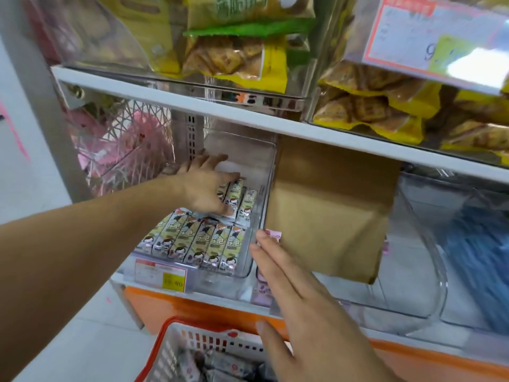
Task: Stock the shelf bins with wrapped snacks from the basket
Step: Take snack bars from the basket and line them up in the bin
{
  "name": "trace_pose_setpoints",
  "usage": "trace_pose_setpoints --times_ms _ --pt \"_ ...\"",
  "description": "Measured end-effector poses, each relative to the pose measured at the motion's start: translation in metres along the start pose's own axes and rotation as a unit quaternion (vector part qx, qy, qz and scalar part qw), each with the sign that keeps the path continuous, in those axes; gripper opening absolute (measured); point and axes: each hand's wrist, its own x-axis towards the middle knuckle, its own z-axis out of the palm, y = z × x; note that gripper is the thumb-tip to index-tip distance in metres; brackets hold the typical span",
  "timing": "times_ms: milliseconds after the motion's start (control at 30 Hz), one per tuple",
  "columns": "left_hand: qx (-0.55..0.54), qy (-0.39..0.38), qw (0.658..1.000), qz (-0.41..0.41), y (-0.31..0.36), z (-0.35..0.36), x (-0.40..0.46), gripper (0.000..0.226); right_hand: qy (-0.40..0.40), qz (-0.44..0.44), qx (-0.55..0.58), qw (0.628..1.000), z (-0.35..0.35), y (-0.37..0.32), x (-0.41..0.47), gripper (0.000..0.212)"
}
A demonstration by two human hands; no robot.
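Two hands are out. Left hand (205, 188) reaches into the clear bin (264, 188), fingers curled on wrapped snacks (234, 198) at its back. Right hand (300, 301) hovers flat, fingers straight, just beside the bin, above the basket (176, 343).

Blurred "9" on upper price tag (438, 42).
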Motion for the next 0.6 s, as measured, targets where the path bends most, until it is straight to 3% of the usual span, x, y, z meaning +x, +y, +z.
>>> trace_pose_setpoints --times_ms 167,333,600 --pt "-0.028 0.016 0.999 -0.008 -0.001 0.003 -0.013 0.087 -0.024 0.002 0.030 0.999 -0.011 -0.008 -0.001 0.094" --pt "-0.137 0.067 0.988 0.002 0.006 0.001 -0.064 0.065 -0.039 -0.001 0.042 0.998 -0.020 -0.008 -0.008 0.091" --pt "-0.298 0.253 0.918 0.066 0.050 0.012 -0.209 0.033 0.060 -0.026 0.046 0.997 -0.007 -0.019 -0.030 0.067"
